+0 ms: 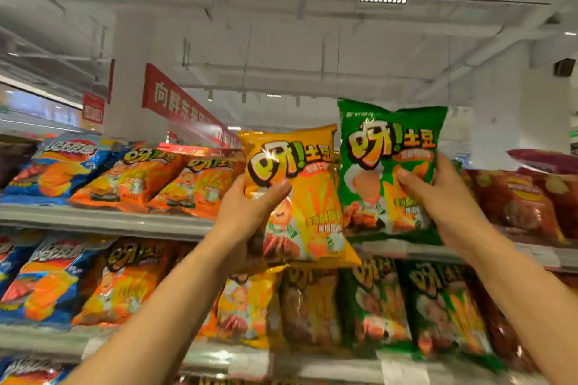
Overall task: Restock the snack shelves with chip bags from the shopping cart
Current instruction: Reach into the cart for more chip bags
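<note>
From the head camera, looking up at snack shelves: both arms are raised toward the top shelf (pixel 103 219), each hand holding one chip bag. The left hand (pixel 247 209) is closed on a yellow bag (pixel 300 197), thumb across its front, the bag tilted slightly. The right hand (pixel 444 197) is closed on a green bag (pixel 387 162), held upright just beside the yellow one and a little higher. This looks like the placing step — each bag probably needs setting into the top row above its matching colour. Orange bags (pixel 175 184) and a blue bag (pixel 59 166) already lie at the left of that shelf, dark red bags (pixel 516 200) at the right, so the bags go between them. The lower shelf (pixel 47 337) is packed with similar bags. A red banner (pixel 175 103) hangs behind. The shopping cart is out of view.
</note>
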Action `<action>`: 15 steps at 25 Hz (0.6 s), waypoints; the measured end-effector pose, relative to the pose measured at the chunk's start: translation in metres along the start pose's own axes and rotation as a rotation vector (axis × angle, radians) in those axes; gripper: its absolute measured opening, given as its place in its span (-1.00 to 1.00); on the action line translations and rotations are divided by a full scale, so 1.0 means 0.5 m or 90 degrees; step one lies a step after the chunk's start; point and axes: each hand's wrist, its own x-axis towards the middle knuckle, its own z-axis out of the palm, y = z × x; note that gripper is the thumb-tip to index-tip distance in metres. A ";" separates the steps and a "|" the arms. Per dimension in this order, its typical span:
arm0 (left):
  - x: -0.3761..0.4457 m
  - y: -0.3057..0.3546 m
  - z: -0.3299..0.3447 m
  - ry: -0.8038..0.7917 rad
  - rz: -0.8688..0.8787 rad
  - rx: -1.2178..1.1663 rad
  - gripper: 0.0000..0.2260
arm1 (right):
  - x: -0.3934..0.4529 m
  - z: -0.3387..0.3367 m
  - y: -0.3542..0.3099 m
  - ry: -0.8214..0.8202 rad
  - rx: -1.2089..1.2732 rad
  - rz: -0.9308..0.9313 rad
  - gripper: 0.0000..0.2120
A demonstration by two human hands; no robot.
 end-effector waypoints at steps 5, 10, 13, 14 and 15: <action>0.170 0.039 0.046 0.043 0.069 -0.029 -0.64 | 0.213 -0.013 0.049 0.082 0.022 -0.006 -0.49; 0.254 -0.010 0.103 0.026 0.108 0.037 -0.58 | 0.233 -0.015 0.169 0.010 -0.020 0.116 -0.64; 0.288 -0.063 0.135 -0.021 0.053 0.086 -0.64 | 0.222 -0.018 0.224 -0.029 -0.020 0.181 -0.66; 0.300 -0.079 0.145 -0.032 0.029 0.087 -0.66 | 0.225 -0.023 0.234 -0.028 -0.027 0.197 -0.64; 0.309 -0.094 0.152 -0.040 -0.002 0.081 -0.67 | 0.229 -0.029 0.239 -0.028 -0.032 0.207 -0.65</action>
